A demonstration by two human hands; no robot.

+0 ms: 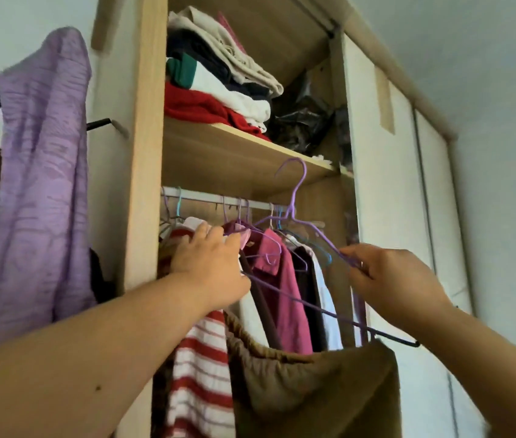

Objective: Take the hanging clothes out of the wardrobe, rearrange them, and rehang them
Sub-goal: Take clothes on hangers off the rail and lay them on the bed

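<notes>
Centre of the frame: left hand (pixel 210 263), seen from the back, fingers curled at the left corner of a purple hanger (pixel 291 213), thumb hidden. Right of centre: right hand (pixel 389 276), thumb and fingertips pinching the hanger's right shoulder wire. Hanger tilted, hook up in front of the shelf (pixel 234 147) and clear of the rail (pixel 206 199), lower bar slanting down to the right. Draped over that bar, at lower centre: a brown garment (pixel 313 390), its gathered waistband uppermost.

Behind the hands, on the rail inside the wardrobe (pixel 146 153): a red-and-white striped top (pixel 199 374) at the left, a pink shirt (pixel 285 295) in the middle, dark and white pieces just right of it, and several bare wire hangers in purple and blue.

Upper centre, on the shelf: a stack of folded clothes (pixel 218 90) in beige, navy, green, white and red, with a dark crumpled plastic bag (pixel 304 121) beside it.

Left of the frame, outside the wardrobe: a lilac garment (pixel 45 184) hanging long. Right of the frame: white doors (pixel 386 184).
</notes>
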